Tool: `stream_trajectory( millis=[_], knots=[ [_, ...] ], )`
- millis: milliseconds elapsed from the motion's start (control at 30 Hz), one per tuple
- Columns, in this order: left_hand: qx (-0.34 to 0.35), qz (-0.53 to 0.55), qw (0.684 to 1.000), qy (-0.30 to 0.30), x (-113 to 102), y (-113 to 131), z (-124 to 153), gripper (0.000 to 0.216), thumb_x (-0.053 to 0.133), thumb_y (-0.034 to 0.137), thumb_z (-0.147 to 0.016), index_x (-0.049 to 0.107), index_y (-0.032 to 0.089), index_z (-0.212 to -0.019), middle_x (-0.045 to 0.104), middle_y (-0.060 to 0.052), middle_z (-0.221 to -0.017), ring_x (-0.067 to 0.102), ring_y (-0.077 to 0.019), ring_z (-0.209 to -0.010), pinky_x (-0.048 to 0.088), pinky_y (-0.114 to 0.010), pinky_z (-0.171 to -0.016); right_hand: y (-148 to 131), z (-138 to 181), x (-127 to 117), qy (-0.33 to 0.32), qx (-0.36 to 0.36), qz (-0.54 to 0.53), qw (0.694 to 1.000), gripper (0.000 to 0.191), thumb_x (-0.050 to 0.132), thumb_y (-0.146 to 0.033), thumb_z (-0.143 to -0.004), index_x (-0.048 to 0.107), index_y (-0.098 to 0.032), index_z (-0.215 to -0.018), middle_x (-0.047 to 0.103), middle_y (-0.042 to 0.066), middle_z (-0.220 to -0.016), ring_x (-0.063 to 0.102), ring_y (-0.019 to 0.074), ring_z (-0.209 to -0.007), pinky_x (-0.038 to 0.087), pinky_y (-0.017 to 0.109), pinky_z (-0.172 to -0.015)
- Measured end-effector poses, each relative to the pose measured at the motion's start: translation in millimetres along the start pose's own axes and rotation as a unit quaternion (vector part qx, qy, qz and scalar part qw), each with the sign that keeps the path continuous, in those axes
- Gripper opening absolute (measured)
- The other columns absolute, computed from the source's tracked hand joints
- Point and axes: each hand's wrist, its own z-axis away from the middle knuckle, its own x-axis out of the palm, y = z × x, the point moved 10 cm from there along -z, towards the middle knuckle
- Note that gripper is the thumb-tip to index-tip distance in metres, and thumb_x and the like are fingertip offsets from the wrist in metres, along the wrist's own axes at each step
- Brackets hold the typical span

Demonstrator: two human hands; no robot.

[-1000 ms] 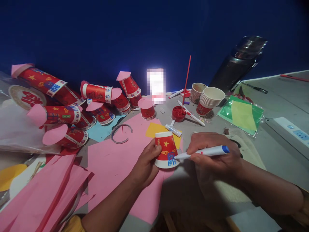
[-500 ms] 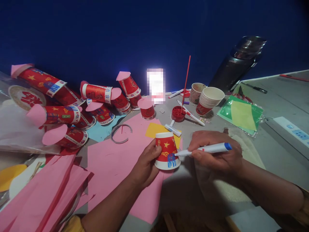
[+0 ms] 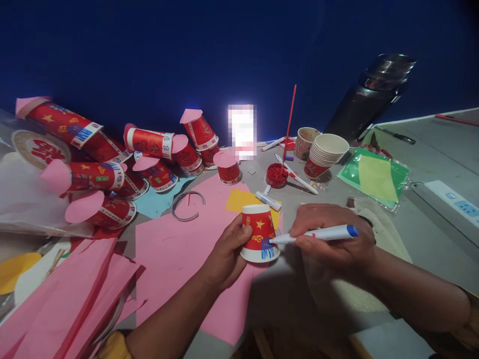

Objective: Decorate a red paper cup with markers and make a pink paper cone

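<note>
Cup [image 3: 260, 233] gripped by left hand [image 3: 232, 249], marker [image 3: 329, 233] by right hand [image 3: 346, 252], tip [image 3: 272, 241] at the cup's four o'clock; blue strokes [image 3: 267, 250] could be smeared if the cup is twisted.

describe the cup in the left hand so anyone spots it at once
On the grey table, find the large pink sheet; over its right side, the left hand holds a red paper cup upside down. Unlike the pink-topped cups, its narrow end is bare, and a white marker points at its blue strokes.
</note>
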Motion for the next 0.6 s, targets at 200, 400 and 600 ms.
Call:
stream_trajectory(
  millis=[200, 400, 600],
  knots=[
    [0.001, 0.003, 1.0, 0.0, 0.6, 1.1, 0.7, 0.052, 0.083, 0.039, -0.086, 0.069, 0.015, -0.129, 0.075, -0.014, -0.12, 0.071, -0.0261, -0.106, 0.055, -0.037, -0.096, 0.4, -0.3, -0.8, -0.001, 0.014, 0.009, 1.0, 0.016, 0.062, -0.014, -0.091, 0.07, -0.021, -0.079, 0.074, 0.002, -0.067, 0.064, 0.0144, -0.057, 0.048, 0.026, -0.056],
    [0.004, -0.003, 1.0, 0.003, 1.7, 1.9, 0.9, 0.052, 0.083, 0.04, -0.086, 0.069, 0.015, -0.129, 0.076, -0.014, -0.12, 0.072, -0.0275, -0.107, 0.055, -0.039, -0.096, 1.2, 1.1, -0.8, -0.001, 0.025, -0.003, 1.0, 0.016, 0.063, -0.015, -0.092, 0.07, -0.021, -0.08, 0.073, 0.001, -0.067, 0.064, 0.0143, -0.056, 0.048, 0.026, -0.055],
    [0.0, -0.006, 1.0, 0.012, -0.7, 0.8, -0.2, 0.056, 0.085, 0.041, -0.083, 0.068, 0.014, -0.13, 0.074, -0.015, -0.124, 0.07, -0.0284, -0.111, 0.055, -0.04, -0.099, -1.8, 0.7, 1.9, -0.013, 0.004, 0.012, 1.0, 0.016, 0.062, -0.016, -0.093, 0.07, -0.021, -0.08, 0.073, 0.002, -0.067, 0.065, 0.0142, -0.056, 0.049, 0.025, -0.054]
  ],
)
